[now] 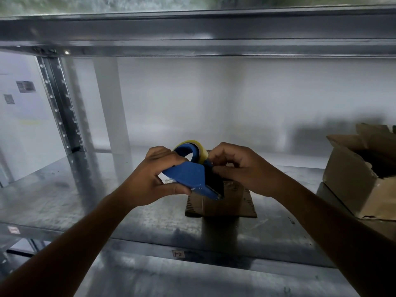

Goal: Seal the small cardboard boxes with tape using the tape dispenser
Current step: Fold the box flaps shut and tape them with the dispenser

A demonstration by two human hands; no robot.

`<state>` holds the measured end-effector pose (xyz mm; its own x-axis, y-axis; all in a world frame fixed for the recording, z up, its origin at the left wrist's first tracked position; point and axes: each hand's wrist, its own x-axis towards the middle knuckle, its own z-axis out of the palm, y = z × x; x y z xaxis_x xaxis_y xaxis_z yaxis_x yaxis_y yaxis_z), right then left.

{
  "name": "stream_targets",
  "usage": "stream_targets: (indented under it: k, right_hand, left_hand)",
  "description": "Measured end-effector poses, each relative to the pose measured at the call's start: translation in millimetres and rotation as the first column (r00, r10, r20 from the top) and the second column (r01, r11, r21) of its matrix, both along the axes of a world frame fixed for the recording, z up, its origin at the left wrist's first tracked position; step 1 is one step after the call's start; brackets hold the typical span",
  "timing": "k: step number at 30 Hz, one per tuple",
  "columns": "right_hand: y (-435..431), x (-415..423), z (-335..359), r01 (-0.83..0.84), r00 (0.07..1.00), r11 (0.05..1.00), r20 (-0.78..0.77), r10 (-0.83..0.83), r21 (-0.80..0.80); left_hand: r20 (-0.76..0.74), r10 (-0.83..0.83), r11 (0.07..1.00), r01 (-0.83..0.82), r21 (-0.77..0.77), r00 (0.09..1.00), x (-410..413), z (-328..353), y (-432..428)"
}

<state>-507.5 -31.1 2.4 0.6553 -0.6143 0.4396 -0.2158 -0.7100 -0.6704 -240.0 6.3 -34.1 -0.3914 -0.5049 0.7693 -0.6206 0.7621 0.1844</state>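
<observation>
Two cardboard things share the galvanised steel shelf (85, 189): a small brown cardboard box (227, 202) near the middle and a larger, torn, open-topped cardboard carton (353, 179) at the right edge, well apart from it. To the left, the small box stands well apart from the perforated metal upright post (62, 103). The shelf's front lip, which bears a small white label (178, 254), runs between the box and the person. The heavy steel beam of the upper shelf (192, 35) crosses high above the hands. Both forearms reach in from the lower corners and meet over the small box, which is partly hidden behind them. The left hand (154, 181) grips the body of the blue plastic tape dispenser (188, 174) from the left, fingers curled over its top and thumb along the near side. The right hand (237, 168) has its fingers bent in and pinches at the dispenser's black front part, just below the roll of yellowish clear tape (201, 151). Whether it holds a loose tape end cannot be told. The dispenser is tilted, its nose down toward the box; contact between them cannot be made out. The shelf surface is dull and scuffed, throwing back blurred reflections. Behind it stands a plain white wall (214, 103), with small printed sheets (25, 86) on the wall at far left.
</observation>
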Motion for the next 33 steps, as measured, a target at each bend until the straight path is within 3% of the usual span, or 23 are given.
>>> stream_targets:
  k: [14,19,27,33]
  right_hand:
    - [-3,8,-10,0.03,0.999,0.994,0.035,-0.027,-0.104]
    - [-1,5,-9,0.047,0.998,0.999,0.051,-0.048,0.009]
    - [-6,1,3,-0.077,0.994,0.961,0.098,0.053,0.266]
    - [-2,5,-7,-0.009,0.998,0.999,0.06,0.011,-0.044]
  left_hand:
    - [-0.064,0.029,0.998,-0.025,0.066,0.998,4,-10,-5]
    - [-0.074,0.026,0.996,-0.02,0.089,0.997,0,-8,-8]
    - [-0.07,-0.005,0.995,0.011,0.095,0.998,-3,-2,-12]
    - [-0.064,0.018,0.993,-0.01,0.117,0.998,0,-8,-15]
